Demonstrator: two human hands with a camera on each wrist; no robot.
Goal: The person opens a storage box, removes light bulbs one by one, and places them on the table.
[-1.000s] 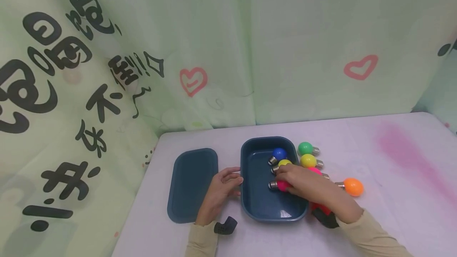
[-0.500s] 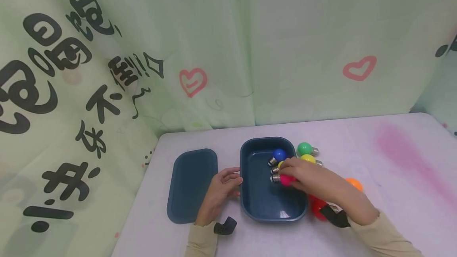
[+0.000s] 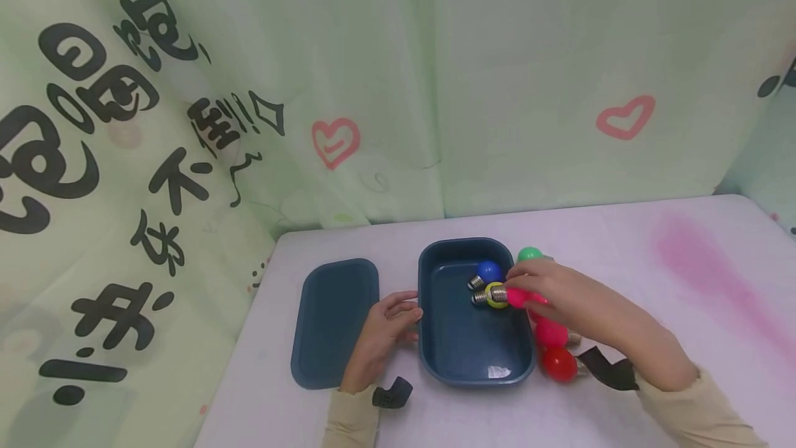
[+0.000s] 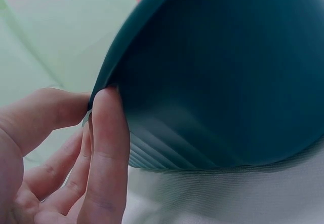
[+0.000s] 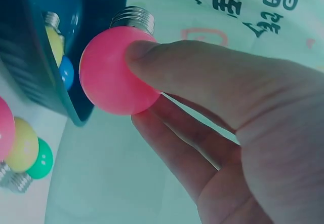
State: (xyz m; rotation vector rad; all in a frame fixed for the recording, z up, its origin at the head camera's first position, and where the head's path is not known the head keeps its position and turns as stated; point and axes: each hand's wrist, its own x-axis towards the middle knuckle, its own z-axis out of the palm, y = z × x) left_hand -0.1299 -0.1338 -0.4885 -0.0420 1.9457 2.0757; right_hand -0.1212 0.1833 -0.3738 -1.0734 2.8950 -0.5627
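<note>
My right hand (image 3: pixel 562 296) pinches a pink light bulb (image 5: pixel 109 79) by its round globe, thumb on one side and fingers on the other. That bulb is held at the bin's right rim in the head view, its metal base pointing left. Inside the dark blue bin (image 3: pixel 460 348) lie a blue bulb (image 3: pixel 490 270) and a yellow bulb (image 3: pixel 498 303), the latter partly covered by the held bulb's base. My left hand (image 3: pixel 387 330) holds the bin's left rim between thumb and finger, as the left wrist view shows; its other fingers are beneath.
Right of the bin lie a green bulb (image 3: pixel 528 253), another pink bulb (image 3: pixel 551 332) and a red bulb (image 3: pixel 560 364). A yellow bulb (image 5: pixel 23 145) shows there in the right wrist view. Left of the bin is a flat dark blue lid (image 3: pixel 336 323). A curtain (image 3: pixel 385 88) hangs behind the table.
My right hand has moved right and farther back, carrying the pink bulb from over the bin's floor to its right rim. The orange bulb is now hidden behind my arm. My left hand stayed put.
</note>
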